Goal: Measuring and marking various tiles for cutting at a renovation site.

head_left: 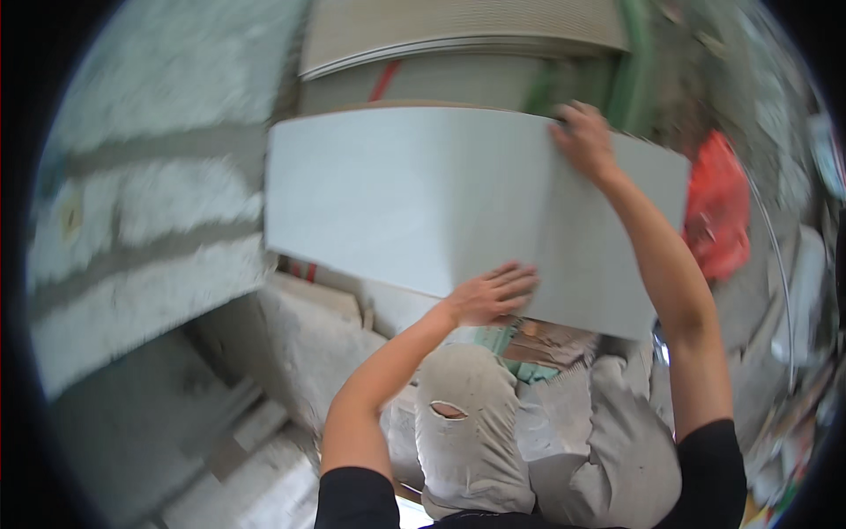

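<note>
A large pale grey tile is held up in front of me, its face toward the camera. My left hand grips its lower edge near the middle, fingers spread over the face. My right hand holds the upper edge near the right side, arm stretched out. Below the tile my knees in dusty grey trousers, with a tear on the left knee, show that I am crouching.
A stack of similar tiles leans behind the held one. A block wall with mortar joints runs along the left. A red-orange bag lies at the right among rubble. Stone blocks sit low left.
</note>
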Motion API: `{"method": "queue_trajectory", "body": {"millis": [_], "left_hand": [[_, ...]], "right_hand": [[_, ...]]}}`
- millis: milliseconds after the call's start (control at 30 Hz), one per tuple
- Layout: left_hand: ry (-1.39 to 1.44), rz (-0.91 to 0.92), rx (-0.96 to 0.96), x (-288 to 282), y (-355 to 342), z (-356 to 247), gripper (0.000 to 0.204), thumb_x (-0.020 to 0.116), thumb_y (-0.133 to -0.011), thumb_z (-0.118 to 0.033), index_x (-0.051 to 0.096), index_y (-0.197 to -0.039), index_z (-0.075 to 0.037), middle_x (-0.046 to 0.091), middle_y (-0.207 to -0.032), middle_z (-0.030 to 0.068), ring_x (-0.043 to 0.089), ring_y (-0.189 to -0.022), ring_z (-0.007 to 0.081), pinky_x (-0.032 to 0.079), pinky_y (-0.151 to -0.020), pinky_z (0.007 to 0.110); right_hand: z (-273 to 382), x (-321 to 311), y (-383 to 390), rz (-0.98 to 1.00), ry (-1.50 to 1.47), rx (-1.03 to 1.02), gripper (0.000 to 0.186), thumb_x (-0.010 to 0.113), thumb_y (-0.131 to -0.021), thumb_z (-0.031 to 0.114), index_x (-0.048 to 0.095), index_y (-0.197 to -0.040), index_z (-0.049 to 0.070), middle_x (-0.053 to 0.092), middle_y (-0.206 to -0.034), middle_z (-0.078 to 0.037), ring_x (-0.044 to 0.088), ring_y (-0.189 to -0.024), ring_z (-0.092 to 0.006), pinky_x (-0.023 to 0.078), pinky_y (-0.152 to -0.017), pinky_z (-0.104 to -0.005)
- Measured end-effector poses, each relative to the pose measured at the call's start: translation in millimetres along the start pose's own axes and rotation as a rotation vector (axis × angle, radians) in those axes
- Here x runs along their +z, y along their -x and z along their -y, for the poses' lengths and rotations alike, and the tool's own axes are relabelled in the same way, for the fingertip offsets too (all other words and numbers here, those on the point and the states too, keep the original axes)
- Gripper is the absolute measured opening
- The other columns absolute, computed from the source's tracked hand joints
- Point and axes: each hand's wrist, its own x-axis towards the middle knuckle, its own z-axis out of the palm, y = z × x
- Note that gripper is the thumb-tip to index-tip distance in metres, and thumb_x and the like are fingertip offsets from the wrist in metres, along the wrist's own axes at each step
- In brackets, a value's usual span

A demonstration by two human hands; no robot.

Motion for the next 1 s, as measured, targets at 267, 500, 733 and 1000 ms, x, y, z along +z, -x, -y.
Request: {"method": "queue_trajectory", "body": {"millis": [267,500,733,1000], "left_hand": [[0.097,-0.184,0.091,24,21,16,0.056,0.090,-0.077,-0.033,0.061,-0.119,-0.010,0.041,-0.171,0.0184,0.032,-0.164,0.0386,0.026,-0.137,0.055],[0.220,-0.707,-0.467,30,72,3,0.062,0.088,-0.086,-0.027,0.062,-0.140,-0.012,0.054,-0.159,0.0138,0.048,-0.152,0.0372,0.040,-0.128,0.052],[0.010,-1.565,-1.967,50,197,84,0.103,0.078,-0.098,-0.055,0.034,-0.164,0.011,0.041,-0.167,0.0338,0.038,-0.158,0.0459,0.032,-0.131,0.051],[0.181,-1.902,-1.768,31,165,110,0.096,0.078,-0.101,-0.045,0.032,-0.166,0.010,0.037,-0.171,0.0318,0.036,-0.159,0.0452,0.032,-0.131,0.050]], "right_hand": [[-4,15,8,0.096,-0.222,-0.126,0.024,0.074,-0.103,0.023,0.076,-0.115,0.002,0.074,-0.114,-0.013,0.069,-0.112,-0.0330,0.053,-0.100,-0.0398],[-19,21,-9,0.236,-0.025,-0.109,0.029,0.072,-0.104,0.027,0.075,-0.121,0.003,0.074,-0.121,-0.014,0.069,-0.117,-0.0339,0.053,-0.102,-0.0424],[141,152,-58,0.221,0.024,-0.478,0.045,0.077,-0.097,0.029,0.070,-0.134,0.004,0.067,-0.137,-0.020,0.062,-0.127,-0.0429,0.050,-0.110,-0.0529],[290,245,-133,0.326,0.157,-0.392,0.056,0.080,-0.096,0.031,0.066,-0.143,0.007,0.061,-0.144,-0.016,0.055,-0.137,-0.0376,0.046,-0.115,-0.0515]]}}
